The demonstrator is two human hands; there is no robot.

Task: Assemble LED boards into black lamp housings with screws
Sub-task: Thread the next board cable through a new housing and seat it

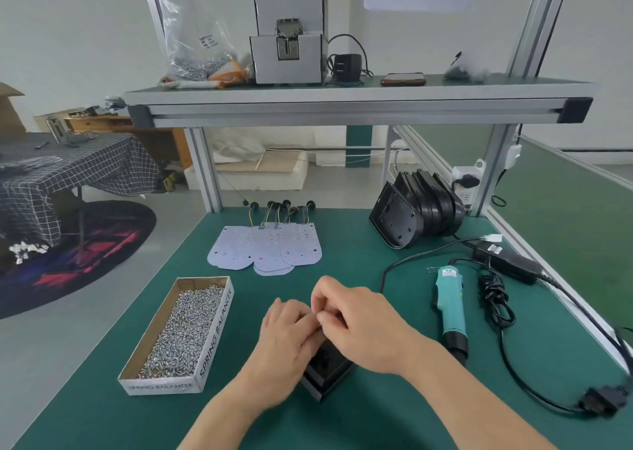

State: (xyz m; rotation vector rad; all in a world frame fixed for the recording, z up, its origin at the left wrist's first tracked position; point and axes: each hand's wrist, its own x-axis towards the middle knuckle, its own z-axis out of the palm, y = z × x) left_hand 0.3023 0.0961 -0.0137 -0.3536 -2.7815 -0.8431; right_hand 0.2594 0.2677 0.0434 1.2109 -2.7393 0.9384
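Note:
One black lamp housing (327,372) lies on the green mat near the front edge, half hidden under my hands. My left hand (286,341) is over it with fingers curled, back toward the camera. My right hand (363,323) meets it, its fingertips pinching a small metallic piece, apparently a screw (320,326), at the left fingers. Whatever else the left palm holds is hidden. Several white LED boards (267,251) with wires lie fanned out farther back. A stack of black housings (418,210) leans at the back right.
An open cardboard box of screws (185,329) sits to the left of my hands. A teal electric screwdriver (450,309) lies to the right, with its cable and power adapter (507,259). A shelf (342,95) overhead carries a screw feeder (289,43).

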